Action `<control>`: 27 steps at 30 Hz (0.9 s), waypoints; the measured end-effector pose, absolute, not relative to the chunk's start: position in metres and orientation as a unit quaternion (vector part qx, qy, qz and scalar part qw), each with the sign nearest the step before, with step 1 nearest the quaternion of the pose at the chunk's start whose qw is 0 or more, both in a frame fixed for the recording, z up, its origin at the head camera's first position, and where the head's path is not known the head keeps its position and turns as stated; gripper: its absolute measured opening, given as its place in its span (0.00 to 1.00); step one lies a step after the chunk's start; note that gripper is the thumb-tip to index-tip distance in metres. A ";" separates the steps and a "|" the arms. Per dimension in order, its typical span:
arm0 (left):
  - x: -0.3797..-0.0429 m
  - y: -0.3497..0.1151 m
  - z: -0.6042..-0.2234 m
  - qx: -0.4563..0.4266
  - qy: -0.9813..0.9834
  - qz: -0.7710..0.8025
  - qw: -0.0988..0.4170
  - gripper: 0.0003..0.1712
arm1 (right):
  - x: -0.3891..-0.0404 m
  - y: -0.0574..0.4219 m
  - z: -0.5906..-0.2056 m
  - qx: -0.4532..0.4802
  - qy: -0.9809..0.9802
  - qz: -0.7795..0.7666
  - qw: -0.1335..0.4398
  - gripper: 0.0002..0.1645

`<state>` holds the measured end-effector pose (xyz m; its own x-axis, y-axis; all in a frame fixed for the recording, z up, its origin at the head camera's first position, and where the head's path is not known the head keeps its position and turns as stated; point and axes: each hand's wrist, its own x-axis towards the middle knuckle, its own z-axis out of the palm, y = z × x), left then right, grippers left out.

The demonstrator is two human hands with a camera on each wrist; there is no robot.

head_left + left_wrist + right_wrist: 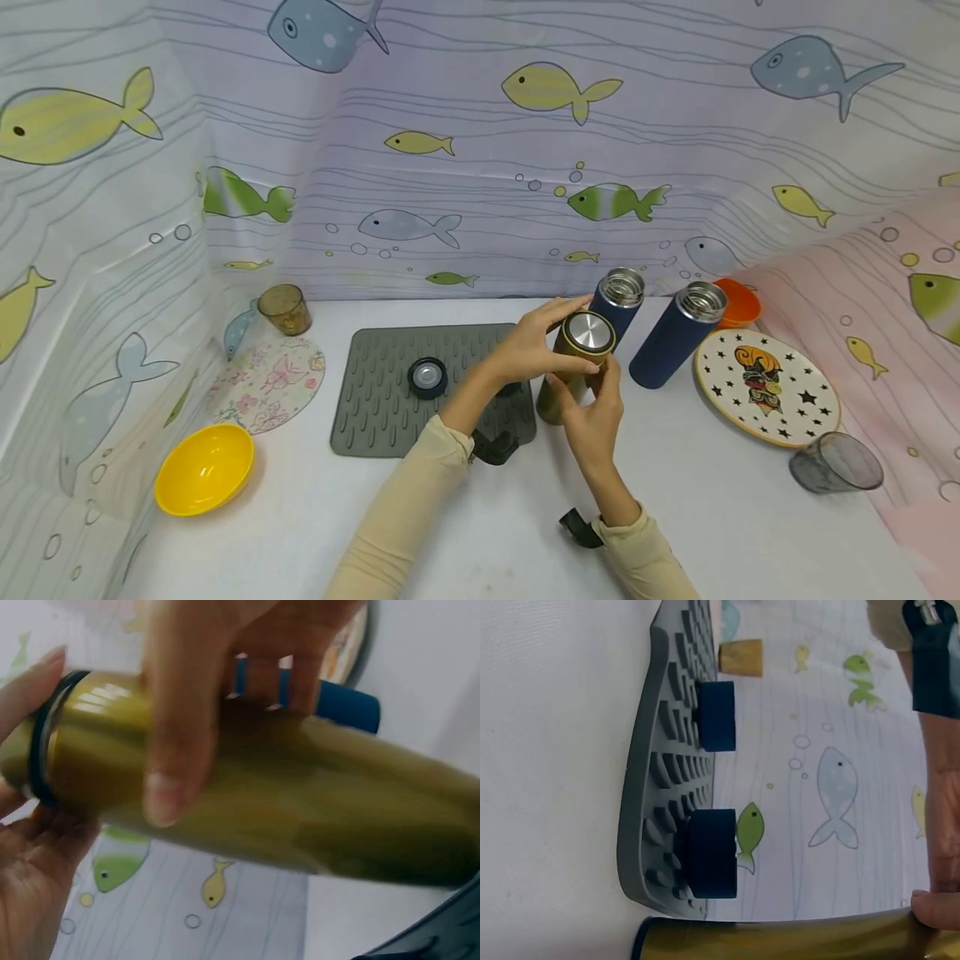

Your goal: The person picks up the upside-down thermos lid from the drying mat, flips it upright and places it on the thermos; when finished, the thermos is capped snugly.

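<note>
A gold thermos stands upright on the white table at the mat's right edge, its lid with a shiny steel top still on it. My left hand grips the lid from the left, thumb and fingers spread around it. Lower down, the fingers of my right hand hold the thermos body, as the left wrist view also shows. Two blue thermoses with bare steel mouths stand behind and to the right. Dark round lids lie on the grey drying mat.
To the right are a star-patterned plate, an orange bowl and a grey glass. At the left lie a yellow bowl, a floral round mat and a brown glass. A fish-print curtain encloses the table.
</note>
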<state>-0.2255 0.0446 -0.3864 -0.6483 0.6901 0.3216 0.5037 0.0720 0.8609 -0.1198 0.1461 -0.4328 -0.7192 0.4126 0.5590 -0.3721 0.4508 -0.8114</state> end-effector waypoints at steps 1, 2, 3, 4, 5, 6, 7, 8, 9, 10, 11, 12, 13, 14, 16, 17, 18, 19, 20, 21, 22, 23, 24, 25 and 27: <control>-0.225 0.046 -0.388 0.409 0.728 0.545 0.075 0.50 | -0.120 0.146 -0.432 -0.011 -0.767 0.522 0.373 0.41; -0.224 0.046 -0.389 0.407 0.730 0.545 0.064 0.49 | -0.120 0.147 -0.432 -0.010 -0.769 0.520 0.371 0.41; -0.223 0.047 -0.390 0.404 0.733 0.545 0.053 0.48 | -0.120 0.147 -0.432 -0.009 -0.771 0.519 0.368 0.41; -0.222 0.048 -0.391 0.402 0.734 0.546 0.042 0.47 | -0.120 0.148 -0.431 -0.009 -0.773 0.518 0.366 0.41; -0.221 0.049 -0.391 0.400 0.734 0.547 0.033 0.45 | -0.120 0.148 -0.431 -0.009 -0.774 0.518 0.364 0.41; -0.221 0.050 -0.392 0.399 0.735 0.548 0.027 0.44 | -0.120 0.149 -0.431 -0.009 -0.775 0.518 0.362 0.41; -0.220 0.050 -0.392 0.396 0.736 0.548 0.022 0.44 | -0.120 0.149 -0.431 -0.009 -0.776 0.517 0.360 0.41; -0.220 0.050 -0.392 0.393 0.738 0.547 0.020 0.43 | -0.120 0.149 -0.431 -0.009 -0.777 0.517 0.359 0.41; -0.220 0.050 -0.392 0.393 0.737 0.549 0.022 0.43 | -0.120 0.150 -0.432 -0.008 -0.777 0.518 0.359 0.41; -0.221 0.050 -0.392 0.391 0.737 0.551 0.031 0.44 | -0.121 0.150 -0.432 -0.007 -0.777 0.518 0.359 0.40; -0.222 0.050 -0.392 0.393 0.735 0.551 0.043 0.44 | -0.121 0.150 -0.432 -0.005 -0.776 0.519 0.359 0.40; -0.223 0.050 -0.391 0.394 0.733 0.551 0.060 0.45 | -0.121 0.150 -0.433 -0.005 -0.775 0.520 0.359 0.40; -0.224 0.050 -0.390 0.398 0.732 0.548 0.077 0.45 | -0.121 0.150 -0.433 -0.005 -0.774 0.521 0.360 0.40; -0.225 0.050 -0.388 0.402 0.732 0.542 0.096 0.46 | -0.121 0.150 -0.433 -0.004 -0.773 0.522 0.362 0.40; -0.228 0.049 -0.386 0.407 0.730 0.531 0.136 0.49 | -0.121 0.151 -0.434 -0.003 -0.771 0.522 0.365 0.40; -0.229 0.049 -0.385 0.410 0.729 0.527 0.150 0.49 | -0.121 0.151 -0.435 -0.002 -0.770 0.522 0.366 0.40; -0.231 0.049 -0.384 0.412 0.729 0.523 0.158 0.49 | -0.121 0.151 -0.435 -0.001 -0.770 0.522 0.367 0.40; -0.232 0.049 -0.384 0.414 0.727 0.523 0.163 0.48 | -0.120 0.151 -0.435 0.001 -0.770 0.522 0.367 0.40; -0.232 0.048 -0.384 0.415 0.723 0.527 0.165 0.47 | -0.121 0.151 -0.435 0.003 -0.770 0.521 0.368 0.40; -0.233 0.048 -0.384 0.415 0.719 0.533 0.163 0.45 | -0.121 0.151 -0.435 0.004 -0.771 0.519 0.368 0.41; -0.232 0.049 -0.384 0.415 0.716 0.539 0.157 0.43 | -0.121 0.151 -0.435 0.006 -0.772 0.518 0.368 0.41; -0.232 0.049 -0.384 0.417 0.714 0.543 0.146 0.42 | -0.121 0.151 -0.434 0.008 -0.772 0.517 0.369 0.41; -0.232 0.050 -0.385 0.416 0.713 0.548 0.135 0.41 | -0.121 0.152 -0.434 0.009 -0.773 0.516 0.370 0.41; -0.231 0.050 -0.387 0.414 0.712 0.554 0.125 0.40 | -0.121 0.151 -0.433 0.009 -0.773 0.515 0.370 0.41; -0.228 0.051 -0.390 0.405 0.712 0.563 0.105 0.40 | -0.121 0.151 -0.433 0.009 -0.774 0.513 0.371 0.41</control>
